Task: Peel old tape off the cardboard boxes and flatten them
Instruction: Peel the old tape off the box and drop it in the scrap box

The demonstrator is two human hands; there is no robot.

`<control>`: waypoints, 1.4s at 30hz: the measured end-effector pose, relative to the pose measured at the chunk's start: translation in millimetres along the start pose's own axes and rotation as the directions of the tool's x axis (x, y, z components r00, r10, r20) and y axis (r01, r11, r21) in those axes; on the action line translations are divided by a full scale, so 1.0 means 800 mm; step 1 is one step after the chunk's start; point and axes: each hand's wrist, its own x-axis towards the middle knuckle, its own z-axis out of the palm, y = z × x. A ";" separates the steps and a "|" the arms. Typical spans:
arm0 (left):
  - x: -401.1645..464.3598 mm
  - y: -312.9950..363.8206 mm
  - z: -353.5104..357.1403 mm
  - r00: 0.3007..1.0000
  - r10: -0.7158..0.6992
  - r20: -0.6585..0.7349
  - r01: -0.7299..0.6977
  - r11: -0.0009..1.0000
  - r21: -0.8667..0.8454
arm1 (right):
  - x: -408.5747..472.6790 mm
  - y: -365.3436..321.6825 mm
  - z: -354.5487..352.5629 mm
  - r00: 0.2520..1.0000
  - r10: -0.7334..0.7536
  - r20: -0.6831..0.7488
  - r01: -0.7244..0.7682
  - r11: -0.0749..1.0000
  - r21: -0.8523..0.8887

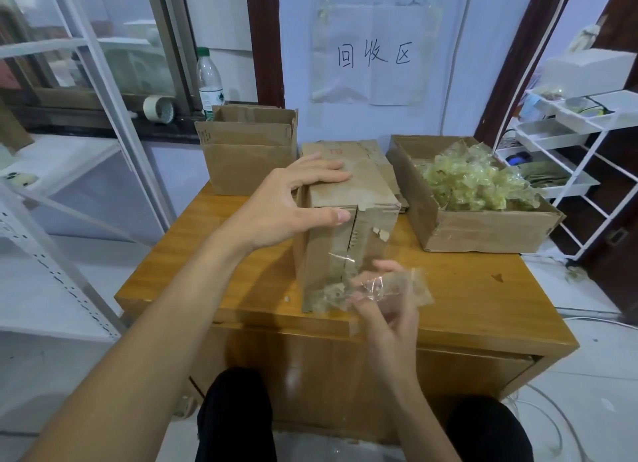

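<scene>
A closed brown cardboard box (348, 234) stands on the wooden table (476, 289), its near face split by a seam with torn tape scraps. My left hand (293, 202) lies over the box's top left corner, fingers straight on the lid and thumb against the near face. At the box's lower front, my right hand (386, 309) pinches a strip of clear old tape (390, 285); the strip's left end still clings to the box's bottom edge.
An open empty carton (248, 158) stands at the back left. At the back right, an open carton (483, 227) holds a heap of crumpled yellowish tape. Flattened cardboard (383, 161) lies behind the box. A white wire rack (569, 140) stands right, metal shelving left.
</scene>
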 end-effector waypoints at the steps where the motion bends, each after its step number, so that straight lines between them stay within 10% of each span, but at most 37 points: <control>1: 0.000 0.000 0.000 1.000 -0.003 0.002 0.003 1.000 0.003 | 0.002 -0.001 0.000 0.999 -0.052 0.001 0.052 0.999 0.005; 9: -0.003 0.001 -0.001 1.000 -0.007 -0.001 0.007 1.000 0.008 | 0.014 0.001 0.006 0.983 -0.179 0.045 0.183 0.974 -0.130; 20: -0.001 0.005 -0.001 1.000 -0.011 0.015 0.011 1.000 0.020 | 0.031 -0.010 0.027 0.945 -0.216 -0.246 0.165 0.964 -0.211; 29: 0.002 0.011 -0.003 0.998 -0.004 0.060 -0.001 0.996 0.090 | 0.056 -0.029 0.022 0.779 -0.624 0.064 0.451 0.487 -0.748; 42: -0.004 0.007 0.002 0.999 0.001 0.045 -0.003 0.999 0.034 | 0.067 0.009 0.011 0.612 -0.784 0.102 0.595 0.371 -0.714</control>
